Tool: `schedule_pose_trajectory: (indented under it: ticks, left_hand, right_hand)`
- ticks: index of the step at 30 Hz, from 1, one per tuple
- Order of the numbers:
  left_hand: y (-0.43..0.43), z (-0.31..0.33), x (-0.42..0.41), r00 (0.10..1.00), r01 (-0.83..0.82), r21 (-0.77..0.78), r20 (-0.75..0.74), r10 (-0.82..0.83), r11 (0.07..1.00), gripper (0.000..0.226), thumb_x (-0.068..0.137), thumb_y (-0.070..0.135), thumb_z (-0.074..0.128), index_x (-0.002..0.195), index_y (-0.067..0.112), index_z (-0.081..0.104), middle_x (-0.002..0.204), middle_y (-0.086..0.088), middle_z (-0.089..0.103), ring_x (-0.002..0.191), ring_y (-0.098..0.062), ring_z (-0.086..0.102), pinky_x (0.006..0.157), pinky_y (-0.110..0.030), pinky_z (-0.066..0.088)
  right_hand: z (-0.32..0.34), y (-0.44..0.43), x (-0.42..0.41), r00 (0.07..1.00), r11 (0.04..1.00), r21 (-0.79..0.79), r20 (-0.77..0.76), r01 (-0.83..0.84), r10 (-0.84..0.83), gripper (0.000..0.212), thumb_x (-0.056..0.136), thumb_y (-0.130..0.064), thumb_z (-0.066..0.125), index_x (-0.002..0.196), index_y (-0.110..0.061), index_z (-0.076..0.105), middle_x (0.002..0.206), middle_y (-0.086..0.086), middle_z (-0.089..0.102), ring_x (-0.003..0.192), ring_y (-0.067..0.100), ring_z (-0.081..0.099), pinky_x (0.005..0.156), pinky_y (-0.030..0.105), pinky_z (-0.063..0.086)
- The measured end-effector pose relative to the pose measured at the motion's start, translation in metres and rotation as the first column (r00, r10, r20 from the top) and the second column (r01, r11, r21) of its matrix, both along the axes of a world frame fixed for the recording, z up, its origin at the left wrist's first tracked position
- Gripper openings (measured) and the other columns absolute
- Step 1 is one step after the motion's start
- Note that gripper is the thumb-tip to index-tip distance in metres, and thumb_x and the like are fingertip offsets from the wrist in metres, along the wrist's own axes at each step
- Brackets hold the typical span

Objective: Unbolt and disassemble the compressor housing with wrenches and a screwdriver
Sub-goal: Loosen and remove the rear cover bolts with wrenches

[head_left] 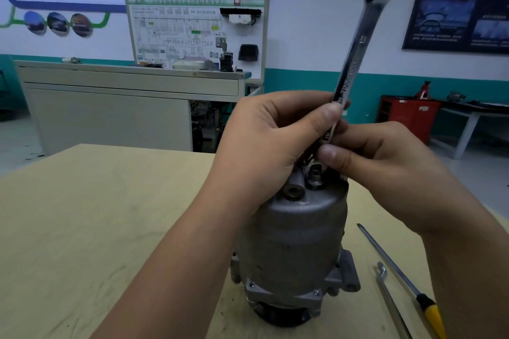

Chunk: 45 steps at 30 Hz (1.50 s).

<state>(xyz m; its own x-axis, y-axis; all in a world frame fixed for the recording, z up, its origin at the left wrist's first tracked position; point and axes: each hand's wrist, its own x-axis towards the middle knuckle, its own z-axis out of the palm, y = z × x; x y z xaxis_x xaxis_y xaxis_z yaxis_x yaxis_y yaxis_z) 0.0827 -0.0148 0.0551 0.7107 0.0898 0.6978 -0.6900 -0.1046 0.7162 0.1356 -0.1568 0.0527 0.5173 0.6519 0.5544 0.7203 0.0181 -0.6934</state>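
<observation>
A grey metal compressor [294, 245] stands upright on the wooden table [96, 215]. A chrome combination wrench [363, 33] rises steeply from the compressor's top, open jaw uppermost; its lower end sits at a bolt [314, 175] on the top fitting, partly hidden by my fingers. My left hand [264, 146] pinches the wrench shaft between thumb and fingers. Just below, my right hand [377, 157] pinches the lower shaft with thumb and curled fingers. On the table to the right lie a yellow-handled screwdriver [399, 275] and a second wrench [391, 300].
A grey workbench [110, 96] with a white wiring display board [198, 33] stands behind the table. A red tool cabinet [407, 113] and a bench are at the right wall. The table's far edge runs just behind the compressor.
</observation>
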Motion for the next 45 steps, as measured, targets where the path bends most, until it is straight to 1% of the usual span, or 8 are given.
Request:
schedule_pose_trajectory:
  ticks: [3,6,10,16,24,30,36,45]
  left_hand:
    - [0.000,0.000,0.002,0.999,0.036,-0.047,-0.031,-0.037,0.998,0.011,0.082,0.011,0.065,0.089,0.015,0.073,0.074,0.000,0.074,0.074,-0.009,0.070,0.067,-0.019,0.054]
    - [0.001,0.001,0.005,0.998,0.046,-0.087,-0.049,-0.051,0.995,0.011,0.082,0.012,0.065,0.089,0.014,0.073,0.076,-0.001,0.074,0.075,-0.012,0.071,0.070,-0.024,0.056]
    - [-0.001,0.000,0.006,0.998,0.042,-0.079,-0.039,-0.045,0.996,0.011,0.083,0.007,0.065,0.090,0.012,0.072,0.077,0.000,0.074,0.076,-0.010,0.071,0.069,-0.020,0.054]
    - [-0.001,0.000,0.007,0.998,0.036,-0.064,-0.045,-0.039,0.997,0.013,0.082,0.010,0.066,0.093,0.013,0.072,0.081,-0.001,0.075,0.082,-0.013,0.071,0.075,-0.024,0.056]
    - [-0.002,-0.001,0.006,0.995,0.090,-0.029,-0.035,-0.091,0.996,0.014,0.083,0.007,0.064,0.093,0.014,0.071,0.081,0.003,0.075,0.083,-0.009,0.071,0.073,-0.019,0.054]
    - [-0.004,0.000,0.006,0.993,0.115,-0.030,-0.029,-0.115,0.993,0.014,0.083,0.007,0.063,0.089,0.018,0.071,0.079,0.004,0.074,0.081,-0.008,0.071,0.073,-0.019,0.055]
    - [0.000,-0.001,0.005,0.988,0.148,-0.002,-0.050,-0.148,0.989,0.017,0.085,0.004,0.061,0.093,0.017,0.070,0.082,0.004,0.074,0.083,-0.007,0.071,0.071,-0.017,0.053]
    - [0.006,-0.002,0.004,0.988,0.139,0.002,-0.066,-0.138,0.990,0.015,0.080,0.008,0.064,0.087,0.019,0.071,0.080,0.004,0.074,0.081,-0.008,0.071,0.071,-0.018,0.053]
  right_hand:
    - [-0.001,0.001,0.001,0.998,0.997,0.069,-0.035,-0.045,0.047,0.018,0.077,-0.032,0.061,0.080,-0.019,0.074,0.083,0.002,0.073,0.081,0.014,0.069,0.069,0.025,0.055]
    - [-0.002,0.004,0.002,0.998,0.993,0.094,-0.007,-0.065,0.066,0.022,0.073,-0.036,0.058,0.078,-0.021,0.074,0.081,-0.007,0.072,0.080,0.007,0.067,0.069,0.019,0.053]
    - [-0.003,0.003,0.006,0.999,0.994,0.097,0.009,-0.049,0.049,0.021,0.075,-0.033,0.058,0.083,-0.021,0.072,0.087,-0.008,0.072,0.086,0.008,0.067,0.074,0.022,0.055]
    - [-0.004,-0.001,0.009,0.998,0.995,0.079,0.013,-0.059,0.059,0.024,0.076,-0.034,0.058,0.087,-0.017,0.072,0.094,-0.005,0.072,0.092,0.011,0.067,0.079,0.027,0.056]
    - [-0.001,-0.006,0.008,0.996,0.995,0.070,0.044,-0.075,0.072,0.016,0.077,-0.023,0.059,0.086,-0.017,0.071,0.092,-0.013,0.072,0.092,0.004,0.066,0.076,0.016,0.052]
    - [0.001,-0.007,0.006,0.997,0.995,0.083,0.053,-0.058,0.053,0.015,0.074,-0.023,0.058,0.082,-0.020,0.071,0.089,-0.017,0.072,0.091,0.002,0.066,0.076,0.015,0.052]
    - [0.001,-0.005,0.006,0.999,0.996,0.085,0.041,-0.036,0.033,0.026,0.069,-0.032,0.060,0.082,-0.013,0.072,0.092,-0.010,0.072,0.091,0.006,0.067,0.079,0.024,0.055]
    - [-0.002,-0.001,0.005,0.998,0.998,0.057,0.065,0.020,-0.024,0.028,0.069,-0.029,0.061,0.083,-0.008,0.073,0.091,0.002,0.072,0.089,0.018,0.067,0.076,0.041,0.055]
